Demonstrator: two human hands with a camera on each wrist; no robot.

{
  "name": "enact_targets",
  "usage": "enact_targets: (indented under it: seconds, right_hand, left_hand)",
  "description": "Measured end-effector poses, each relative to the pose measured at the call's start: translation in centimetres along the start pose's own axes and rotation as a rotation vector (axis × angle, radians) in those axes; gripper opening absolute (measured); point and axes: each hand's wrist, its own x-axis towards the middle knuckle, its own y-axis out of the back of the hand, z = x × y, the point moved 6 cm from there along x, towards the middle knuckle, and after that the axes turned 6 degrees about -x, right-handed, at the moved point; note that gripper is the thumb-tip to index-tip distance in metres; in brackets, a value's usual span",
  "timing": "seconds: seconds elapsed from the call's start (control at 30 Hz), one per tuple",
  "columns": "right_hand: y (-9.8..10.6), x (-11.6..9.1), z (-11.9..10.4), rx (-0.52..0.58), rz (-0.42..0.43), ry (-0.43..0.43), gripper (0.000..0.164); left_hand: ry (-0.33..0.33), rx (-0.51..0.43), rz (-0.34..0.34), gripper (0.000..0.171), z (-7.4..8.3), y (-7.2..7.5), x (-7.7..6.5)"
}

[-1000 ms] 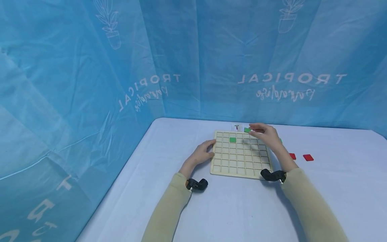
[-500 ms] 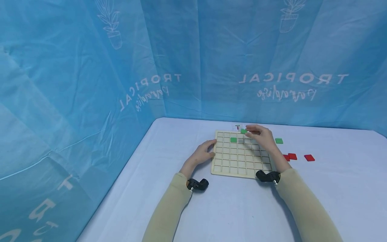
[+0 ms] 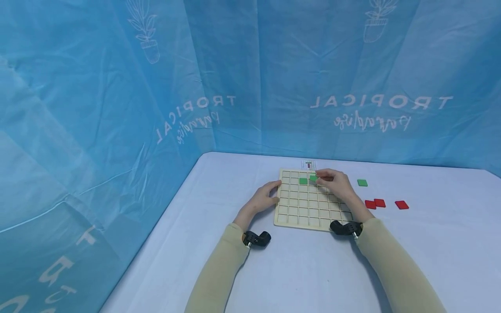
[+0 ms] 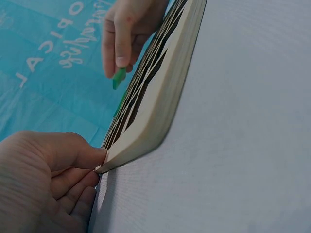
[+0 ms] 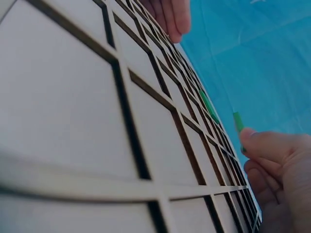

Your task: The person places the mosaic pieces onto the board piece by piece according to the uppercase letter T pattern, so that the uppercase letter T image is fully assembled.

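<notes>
A pale wooden grid board [image 3: 297, 208] lies on the white table. My left hand [image 3: 260, 200] holds its left edge; in the left wrist view the thumb [image 4: 80, 150] meets the rim and the other fingers curl below it. My right hand [image 3: 337, 184] pinches a green square tile [image 3: 313, 178] over the board's far rows. In the right wrist view this tile [image 5: 237, 121] is tilted, clear of the grid. Just to its left, another green tile [image 3: 303, 181] sits in a cell.
Right of the board lie one green tile [image 3: 362, 183] and red tiles [image 3: 402, 204], two of them close together. Behind the board is a small printed grid card [image 3: 308, 165]. A blue curtain [image 3: 289, 108] hangs along the back and left of the table.
My right hand has brought its green tile leftward and nearer, from behind the board's far edge to above the grid beside the other green tile. My left hand stays at the edge.
</notes>
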Motion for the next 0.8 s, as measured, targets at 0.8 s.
enact_targets:
  seconds: [0.8]
  right_hand:
    - [-0.94,0.06,-0.35,-0.184,0.009,0.100,0.035]
  left_hand:
    - [0.004,0.007,-0.008,0.061,0.09,0.02,-0.07]
